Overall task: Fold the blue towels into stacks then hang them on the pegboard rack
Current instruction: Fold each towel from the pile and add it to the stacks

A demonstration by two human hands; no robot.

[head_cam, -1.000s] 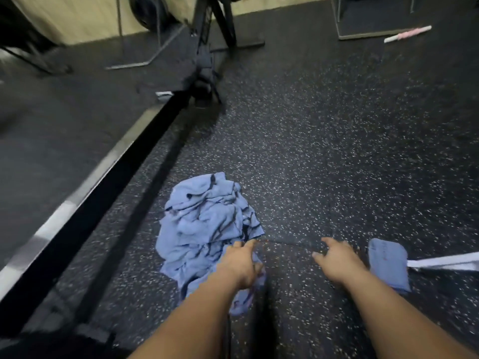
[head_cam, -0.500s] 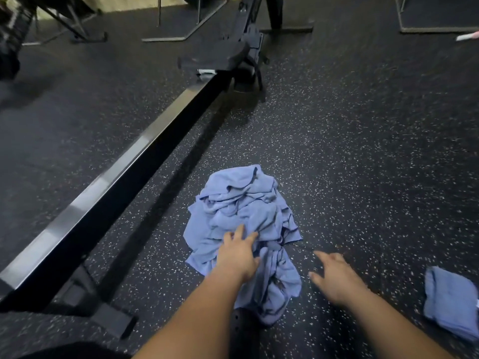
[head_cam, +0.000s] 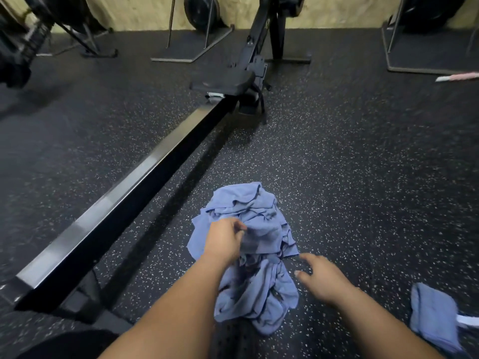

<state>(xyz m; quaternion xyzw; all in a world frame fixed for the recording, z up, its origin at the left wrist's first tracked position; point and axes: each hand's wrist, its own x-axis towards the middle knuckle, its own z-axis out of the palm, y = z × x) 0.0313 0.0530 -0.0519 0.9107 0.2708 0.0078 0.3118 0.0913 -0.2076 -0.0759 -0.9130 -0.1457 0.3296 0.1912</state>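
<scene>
I judge that the step in hand is taking one towel out of the heap for folding. The pile of blue towels [head_cam: 255,288] lies crumpled on the floor [head_cam: 363,177] in front of the person, beside the long black rail [head_cam: 116,211] of a rowing machine. The left hand [head_cam: 225,239] is on the pile, and its grip is clamped on a fold of the top towel [head_cam: 261,229]. The right hand [head_cam: 321,281] hovers just beside the pile, its grip apart and holding nothing. One folded towel [head_cam: 432,314] lies well apart to the right. The next move probably calls for lifting the pinched towel free, finding its corners with both hands and spreading it flat. No pegboard rack is in view.
</scene>
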